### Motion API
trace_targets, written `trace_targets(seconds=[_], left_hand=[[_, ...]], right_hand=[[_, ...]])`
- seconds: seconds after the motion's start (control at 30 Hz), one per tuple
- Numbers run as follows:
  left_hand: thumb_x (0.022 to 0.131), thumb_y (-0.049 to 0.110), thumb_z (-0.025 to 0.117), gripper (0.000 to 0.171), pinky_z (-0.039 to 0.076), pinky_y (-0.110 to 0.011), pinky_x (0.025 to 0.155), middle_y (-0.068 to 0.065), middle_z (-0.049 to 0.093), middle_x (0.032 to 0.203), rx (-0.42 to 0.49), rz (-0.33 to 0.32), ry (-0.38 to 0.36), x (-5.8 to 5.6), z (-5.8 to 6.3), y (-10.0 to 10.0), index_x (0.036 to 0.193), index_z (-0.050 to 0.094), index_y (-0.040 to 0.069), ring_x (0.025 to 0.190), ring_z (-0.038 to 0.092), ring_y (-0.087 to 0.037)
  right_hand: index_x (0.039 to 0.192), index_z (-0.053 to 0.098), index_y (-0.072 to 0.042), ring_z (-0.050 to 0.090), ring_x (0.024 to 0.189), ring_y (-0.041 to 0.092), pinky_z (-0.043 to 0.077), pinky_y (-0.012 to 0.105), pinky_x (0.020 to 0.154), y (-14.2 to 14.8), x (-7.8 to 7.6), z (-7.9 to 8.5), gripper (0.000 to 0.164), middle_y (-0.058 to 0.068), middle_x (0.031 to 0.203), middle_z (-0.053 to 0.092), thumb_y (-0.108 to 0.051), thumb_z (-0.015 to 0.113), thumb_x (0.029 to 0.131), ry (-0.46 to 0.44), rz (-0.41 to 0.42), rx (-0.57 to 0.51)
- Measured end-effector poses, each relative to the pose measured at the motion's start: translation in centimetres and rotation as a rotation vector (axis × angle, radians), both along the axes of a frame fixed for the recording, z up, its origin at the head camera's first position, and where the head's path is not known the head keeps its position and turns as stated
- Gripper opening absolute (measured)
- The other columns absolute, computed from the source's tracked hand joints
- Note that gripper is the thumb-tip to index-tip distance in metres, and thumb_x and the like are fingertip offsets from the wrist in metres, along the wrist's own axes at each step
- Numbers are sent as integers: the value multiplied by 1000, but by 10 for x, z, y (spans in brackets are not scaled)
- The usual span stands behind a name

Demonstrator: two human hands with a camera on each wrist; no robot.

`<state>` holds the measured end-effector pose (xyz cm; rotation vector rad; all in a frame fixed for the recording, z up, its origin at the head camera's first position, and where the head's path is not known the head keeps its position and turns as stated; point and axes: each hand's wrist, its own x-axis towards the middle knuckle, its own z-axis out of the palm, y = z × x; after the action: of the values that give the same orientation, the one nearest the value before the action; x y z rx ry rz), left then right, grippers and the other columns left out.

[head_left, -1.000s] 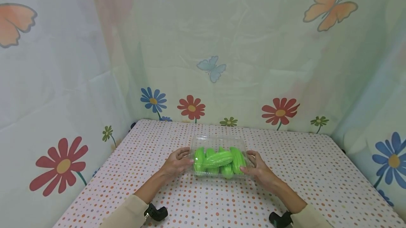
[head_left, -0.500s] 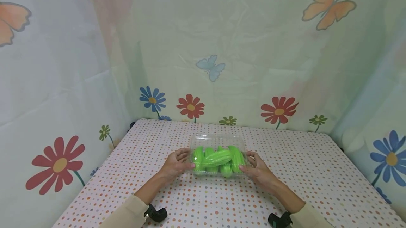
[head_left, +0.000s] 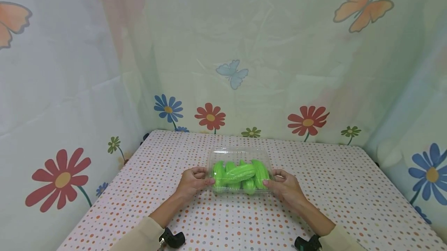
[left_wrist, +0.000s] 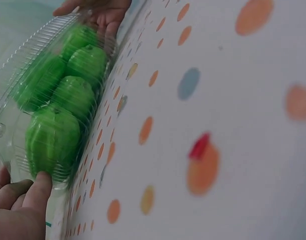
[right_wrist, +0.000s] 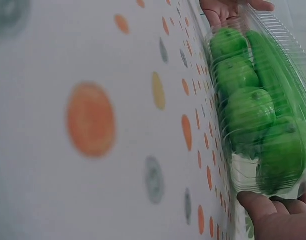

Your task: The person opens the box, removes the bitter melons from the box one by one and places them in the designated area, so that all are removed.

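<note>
A clear plastic clamshell box (head_left: pixel 239 153) sits near the middle of the table. Inside lie several bright green, ridged, elongated pieces (head_left: pixel 241 173) that look like gourds, one resting across the others. My left hand (head_left: pixel 192 180) grips the box's left end, its thumb at the front corner and fingers bent along the side. At the opposite end my right hand (head_left: pixel 287 188) holds on the same way, thumb on the front right corner. Both wrist views show the box (left_wrist: pixel 5 117) between the two hands, its ribbed lower wall (right_wrist: pixel 243 189) close over the tabletop.
A white cloth with coloured dots covers the table (head_left: pixel 223 227). Curtains (head_left: pixel 265 41) printed with flowers and butterflies stand behind it and along both sides. A black device (head_left: pixel 172 238) is strapped to the left wrist, another (head_left: pixel 307 242) to the right.
The left thumb has come further onto the box's front corner. Fingers of both hands have bent in closer against its ends. The box stays in about the same place.
</note>
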<state>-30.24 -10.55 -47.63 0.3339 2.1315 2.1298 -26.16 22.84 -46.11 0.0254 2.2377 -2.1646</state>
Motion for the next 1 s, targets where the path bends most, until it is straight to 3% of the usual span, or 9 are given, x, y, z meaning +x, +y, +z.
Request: trace_targets(seconds=[0.1,0.17,0.27,0.4,0.47,0.6,0.7,1.0], left_hand=[[79,15,88,57,61,-22,76,-18,75,105,18,12,-24,1,-1,1,120,60,-11,87,73,-17],[79,15,88,55,61,-21,74,-14,76,98,39,12,-34,2,-1,1,118,60,-12,83,72,-14],[79,17,88,53,61,-21,74,-12,77,94,56,16,-40,4,-1,1,114,62,-12,81,72,-12],[77,25,89,50,60,-20,69,-11,77,94,25,35,-38,8,-3,0,109,67,-6,78,70,-11],[77,27,89,45,57,-19,64,-8,77,90,9,48,-29,10,-3,1,104,69,-3,74,67,-9],[83,32,85,39,43,-17,48,3,62,67,-22,67,28,15,-1,4,84,67,-3,57,50,-6],[88,36,79,48,30,-19,43,6,44,58,-59,84,74,19,0,7,74,62,-6,52,36,-6],[89,32,79,48,28,-18,44,8,43,56,-51,80,72,20,-4,7,74,61,-10,51,34,-5]], right_hand=[[131,46,9,35,48,2,33,17,43,0,0,0,60,3,90,71,-11,80,85,3,-12,3],[131,46,10,36,48,2,33,17,44,0,0,1,61,2,90,73,-11,80,86,3,-17,-2],[126,48,10,34,48,3,31,18,44,0,1,0,56,-5,74,63,-12,81,85,-2,-29,1],[99,55,3,29,47,6,26,20,43,-1,3,-1,35,-6,57,40,-13,83,83,5,-53,15],[87,55,-1,29,47,6,26,21,43,-1,4,-2,32,-6,56,38,-14,84,83,10,-71,22],[77,55,-3,32,47,7,26,20,41,-2,3,-4,33,-5,55,42,-16,86,81,5,-119,35],[73,57,-4,33,46,6,26,19,40,-4,4,-5,33,-6,53,42,-17,86,80,9,-138,49],[62,58,-8,33,45,8,29,20,41,-6,8,-5,34,-6,49,42,-15,86,80,12,-145,19]])
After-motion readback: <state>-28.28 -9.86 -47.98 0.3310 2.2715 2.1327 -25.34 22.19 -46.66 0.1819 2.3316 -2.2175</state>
